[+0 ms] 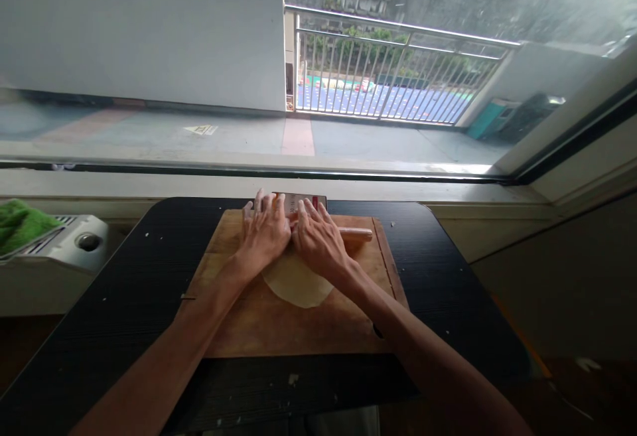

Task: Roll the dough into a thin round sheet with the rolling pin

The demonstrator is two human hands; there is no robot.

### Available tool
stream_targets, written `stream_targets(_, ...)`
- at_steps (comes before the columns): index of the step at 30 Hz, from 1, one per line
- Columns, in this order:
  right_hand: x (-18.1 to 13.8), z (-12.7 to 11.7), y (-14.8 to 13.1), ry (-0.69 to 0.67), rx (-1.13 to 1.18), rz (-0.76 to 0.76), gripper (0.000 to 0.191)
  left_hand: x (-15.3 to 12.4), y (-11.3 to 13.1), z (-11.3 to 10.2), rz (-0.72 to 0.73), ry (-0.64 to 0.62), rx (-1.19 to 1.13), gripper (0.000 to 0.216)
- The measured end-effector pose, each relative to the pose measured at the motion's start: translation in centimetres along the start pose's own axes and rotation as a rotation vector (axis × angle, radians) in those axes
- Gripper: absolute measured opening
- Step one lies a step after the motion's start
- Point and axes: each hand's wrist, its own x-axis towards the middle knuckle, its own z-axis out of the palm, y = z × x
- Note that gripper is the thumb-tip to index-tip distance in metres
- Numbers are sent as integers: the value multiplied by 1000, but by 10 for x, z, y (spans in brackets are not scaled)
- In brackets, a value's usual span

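Note:
A wooden rolling pin [356, 232] lies across a wooden cutting board [293, 338], its right end showing past my right hand. My left hand [266, 227] rests palm down over the pin, fingers stretched forward and spread, with white powder on the fingertips. Beside it, nearly touching at the thumbs, my right hand [318, 237] lies flat on the pin with its fingers also extended. Beneath both hands is a thin, round, pale sheet of dough [297, 285]; its far part is hidden. The pin's left part is covered by my left hand.
A flat printed box [321, 201] sits behind the board on the black table [438, 283], which has scattered white crumbs. At left, a green cloth [22, 223] lies on a white unit [82, 240]. A window ledge [149, 184] borders the table's far side; a railing [398, 71] is outside.

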Motion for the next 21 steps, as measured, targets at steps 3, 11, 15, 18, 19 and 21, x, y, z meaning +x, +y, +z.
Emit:
stream_targets(3,-6,5,-1,57,2,-9,56,-5,1,1,3,43,-4,63)
stream_targets(11,30,8,22,-12,-1,33,59,39,0,4,-27,-14,42,65)
stream_targets(15,35,11,23,14,-11,89,57,43,0,4,-36,-26,54,62)
stream_targets(18,23,10,17,87,-3,65,50,27,2,2,-35,3,88,49)
stream_targets(19,17,8,14,107,10,40,47,20,3,0,-39,8,105,46)
stream_targets(21,4,1,11,106,55,-14,39,7,3,-4,-49,1,139,41)
